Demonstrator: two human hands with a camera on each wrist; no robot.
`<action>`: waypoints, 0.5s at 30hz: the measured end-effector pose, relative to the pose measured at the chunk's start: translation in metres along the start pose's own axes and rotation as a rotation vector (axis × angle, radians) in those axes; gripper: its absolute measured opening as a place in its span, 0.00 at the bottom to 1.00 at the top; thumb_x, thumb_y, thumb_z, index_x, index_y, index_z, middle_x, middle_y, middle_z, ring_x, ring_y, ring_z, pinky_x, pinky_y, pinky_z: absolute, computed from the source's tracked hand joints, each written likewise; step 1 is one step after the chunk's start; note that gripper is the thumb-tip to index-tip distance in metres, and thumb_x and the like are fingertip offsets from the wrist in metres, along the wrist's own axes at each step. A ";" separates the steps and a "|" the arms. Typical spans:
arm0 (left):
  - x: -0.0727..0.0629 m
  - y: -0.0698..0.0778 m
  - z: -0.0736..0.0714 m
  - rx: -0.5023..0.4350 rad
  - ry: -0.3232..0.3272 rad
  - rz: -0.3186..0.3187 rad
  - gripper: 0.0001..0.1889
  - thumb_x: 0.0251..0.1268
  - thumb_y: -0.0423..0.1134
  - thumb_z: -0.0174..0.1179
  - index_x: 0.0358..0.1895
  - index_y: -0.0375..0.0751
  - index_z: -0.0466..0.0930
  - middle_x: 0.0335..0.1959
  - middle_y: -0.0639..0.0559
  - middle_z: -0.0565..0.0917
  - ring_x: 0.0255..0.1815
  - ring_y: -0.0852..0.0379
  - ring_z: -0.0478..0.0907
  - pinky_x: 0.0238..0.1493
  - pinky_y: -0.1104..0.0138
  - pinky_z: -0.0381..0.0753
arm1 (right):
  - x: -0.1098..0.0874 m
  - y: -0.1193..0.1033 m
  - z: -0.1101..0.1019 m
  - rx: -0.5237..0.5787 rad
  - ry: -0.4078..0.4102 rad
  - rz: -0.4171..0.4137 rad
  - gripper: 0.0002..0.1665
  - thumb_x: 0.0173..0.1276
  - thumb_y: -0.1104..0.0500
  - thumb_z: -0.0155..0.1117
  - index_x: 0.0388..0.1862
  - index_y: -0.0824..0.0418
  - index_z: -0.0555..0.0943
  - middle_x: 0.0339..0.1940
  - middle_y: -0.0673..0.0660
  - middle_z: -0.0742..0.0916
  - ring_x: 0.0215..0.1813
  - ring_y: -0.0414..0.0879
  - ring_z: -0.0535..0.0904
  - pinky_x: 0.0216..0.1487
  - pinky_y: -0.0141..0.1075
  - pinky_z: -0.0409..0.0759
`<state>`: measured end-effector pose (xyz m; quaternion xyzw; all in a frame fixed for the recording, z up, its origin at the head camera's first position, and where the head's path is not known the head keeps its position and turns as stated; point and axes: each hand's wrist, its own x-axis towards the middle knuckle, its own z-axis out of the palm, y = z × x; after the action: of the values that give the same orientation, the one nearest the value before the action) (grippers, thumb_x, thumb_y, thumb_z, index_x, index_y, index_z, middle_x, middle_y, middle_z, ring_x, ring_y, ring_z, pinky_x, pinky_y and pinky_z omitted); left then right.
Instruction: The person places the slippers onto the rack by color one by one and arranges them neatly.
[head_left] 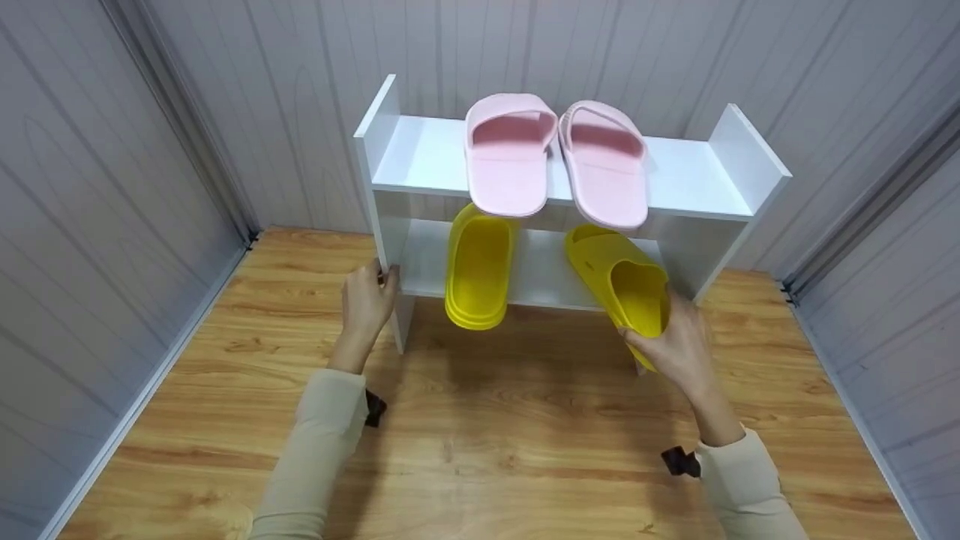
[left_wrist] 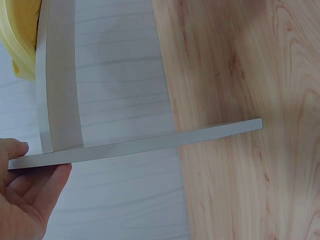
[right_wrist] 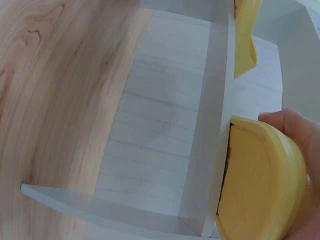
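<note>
In the head view, my right hand (head_left: 681,341) grips the heel end of a yellow slipper (head_left: 600,262), which slants on the lower shelf (head_left: 540,266) of a white rack with its toe inward. The right wrist view shows that slipper's sole (right_wrist: 260,180) against the shelf edge, with my thumb or finger at its side. My left hand (head_left: 367,300) pinches the rack's left side panel (left_wrist: 130,148) between thumb and fingers, at the lower shelf's height. The other yellow slipper (head_left: 481,270) lies on the lower shelf at left, its heel jutting past the front edge.
A pair of pink slippers, the left one (head_left: 510,157) and the right one (head_left: 606,165), sits on the rack's top shelf (head_left: 427,154), heels overhanging. The rack stands on a wood-patterned floor (head_left: 487,450), with pale panelled walls (head_left: 285,112) behind and at both sides.
</note>
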<state>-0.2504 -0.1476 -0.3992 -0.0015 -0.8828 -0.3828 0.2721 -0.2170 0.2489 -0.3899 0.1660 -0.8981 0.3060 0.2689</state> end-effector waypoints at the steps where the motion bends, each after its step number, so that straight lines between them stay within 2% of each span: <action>1: 0.000 0.000 0.000 0.001 0.000 0.001 0.11 0.58 0.31 0.53 0.36 0.21 0.77 0.33 0.31 0.79 0.34 0.41 0.78 0.31 0.56 0.78 | 0.001 0.000 0.001 -0.007 0.006 0.004 0.32 0.40 0.55 0.72 0.43 0.69 0.73 0.33 0.62 0.79 0.35 0.54 0.72 0.35 0.46 0.67; 9: 0.000 0.000 -0.001 0.007 0.001 0.029 0.11 0.58 0.31 0.53 0.35 0.21 0.77 0.33 0.30 0.79 0.33 0.40 0.79 0.30 0.56 0.78 | 0.007 0.002 0.007 -0.036 0.050 -0.015 0.31 0.38 0.54 0.72 0.39 0.71 0.74 0.29 0.62 0.78 0.32 0.54 0.71 0.35 0.46 0.65; 15: 0.000 -0.001 0.000 0.012 0.015 0.035 0.11 0.58 0.31 0.53 0.34 0.22 0.77 0.32 0.30 0.79 0.33 0.40 0.79 0.30 0.55 0.78 | 0.007 0.003 0.004 0.011 0.012 0.012 0.36 0.41 0.52 0.72 0.45 0.71 0.72 0.35 0.63 0.78 0.37 0.55 0.72 0.38 0.49 0.68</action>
<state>-0.2501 -0.1480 -0.3999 -0.0124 -0.8829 -0.3729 0.2851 -0.2254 0.2480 -0.3903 0.1602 -0.8957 0.3137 0.2715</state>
